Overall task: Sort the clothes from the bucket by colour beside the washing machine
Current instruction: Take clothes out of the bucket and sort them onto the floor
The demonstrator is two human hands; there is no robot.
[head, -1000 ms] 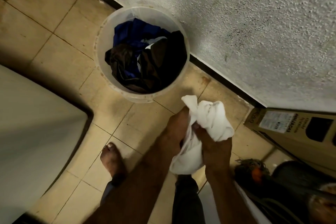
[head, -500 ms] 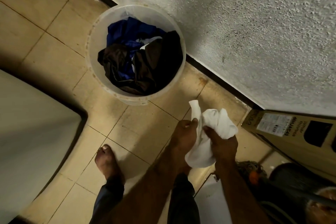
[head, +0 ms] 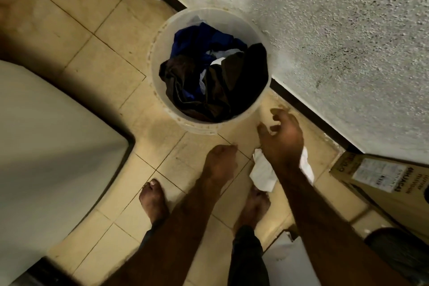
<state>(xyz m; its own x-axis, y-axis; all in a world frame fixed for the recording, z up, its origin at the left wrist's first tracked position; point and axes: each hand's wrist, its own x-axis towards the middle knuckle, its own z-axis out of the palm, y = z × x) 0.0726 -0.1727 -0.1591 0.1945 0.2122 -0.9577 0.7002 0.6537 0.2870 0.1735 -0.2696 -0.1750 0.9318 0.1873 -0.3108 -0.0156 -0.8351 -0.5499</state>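
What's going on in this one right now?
A barefoot person stands over a white bucket of dark and blue clothes. The right hand, fingers spread, reaches toward it holding nothing; the left hand hangs empty. A white cloth is down near the right foot, under the right wrist, in neither hand. The washing machine stands at their left.

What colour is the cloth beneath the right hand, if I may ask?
The cloth is white, seen best in the head view.

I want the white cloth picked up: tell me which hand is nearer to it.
Right. The right hand overlaps the white cloth in view, fingers spread; the left hand is beside it on its left, with bare floor between.
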